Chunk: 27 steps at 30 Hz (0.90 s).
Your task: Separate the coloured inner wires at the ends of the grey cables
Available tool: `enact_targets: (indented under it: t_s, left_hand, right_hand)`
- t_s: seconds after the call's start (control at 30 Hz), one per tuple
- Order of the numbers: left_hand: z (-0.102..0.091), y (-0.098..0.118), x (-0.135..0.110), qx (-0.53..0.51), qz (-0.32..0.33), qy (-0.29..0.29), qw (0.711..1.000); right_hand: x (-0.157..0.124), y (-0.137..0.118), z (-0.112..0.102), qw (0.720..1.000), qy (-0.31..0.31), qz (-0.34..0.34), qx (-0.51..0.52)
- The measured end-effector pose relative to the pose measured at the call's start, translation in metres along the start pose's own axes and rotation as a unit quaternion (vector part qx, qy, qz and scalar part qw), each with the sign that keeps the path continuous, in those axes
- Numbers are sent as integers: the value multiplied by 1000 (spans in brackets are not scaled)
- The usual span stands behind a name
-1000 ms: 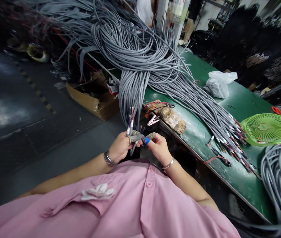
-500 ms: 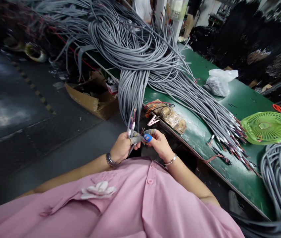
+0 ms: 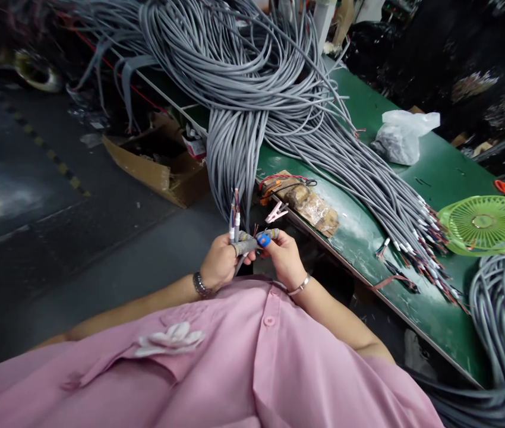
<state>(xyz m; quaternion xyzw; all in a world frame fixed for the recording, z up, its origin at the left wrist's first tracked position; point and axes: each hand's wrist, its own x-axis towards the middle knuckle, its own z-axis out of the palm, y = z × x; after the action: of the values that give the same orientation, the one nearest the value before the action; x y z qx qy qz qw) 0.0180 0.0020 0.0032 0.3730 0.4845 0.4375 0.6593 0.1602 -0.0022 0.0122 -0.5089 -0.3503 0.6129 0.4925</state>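
Gripping grey cable ends (image 3: 234, 226) in left hand (image 3: 221, 260); pinching partly hidden wires (image 3: 255, 228) with right hand (image 3: 287, 258), close against left. Just beyond: hanging cable bundle (image 3: 234, 157). At table (image 3: 439, 333) edge: pink clip (image 3: 274, 214), taped block (image 3: 322, 217). Farther right: green fan (image 3: 484, 222).

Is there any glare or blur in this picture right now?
Head view: pale glare on the green table and the dark floor; the far upper left dim and smeared; wires above the left hand too fine to count.
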Motion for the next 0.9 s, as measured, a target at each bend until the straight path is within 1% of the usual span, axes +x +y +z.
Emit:
enact_targets:
  t_s: [0.17,0.37,0.53,0.67,0.77,0.83,0.9]
  left_hand:
    - [1,4,1,-13,-2,10,1000]
    - [3,4,1,-25,-1,17,1000]
    - [5,5,2,-33,-2,29,999]
    - [2,6,3,-15,3,3,1000]
    - [-1,4,2,8,-11,-21,1000]
    - [-2,4,1,25,-21,-36,999]
    - [-2,4,-1,44,-25,-55,997]
  right_hand:
    - [2,0,-2,1000,-19,2,-6]
    - [-1,-5,-1,1000,2,-3,-15]
    - [-4,-1,0,1000,17,6,-9]
    - [-1,2,-7,999,41,8,23]
    - [3,-4,-17,997,54,9,51]
    - [5,-11,-23,999,31,21,32]
    - [7,-19,-27,999,-25,30,-27]
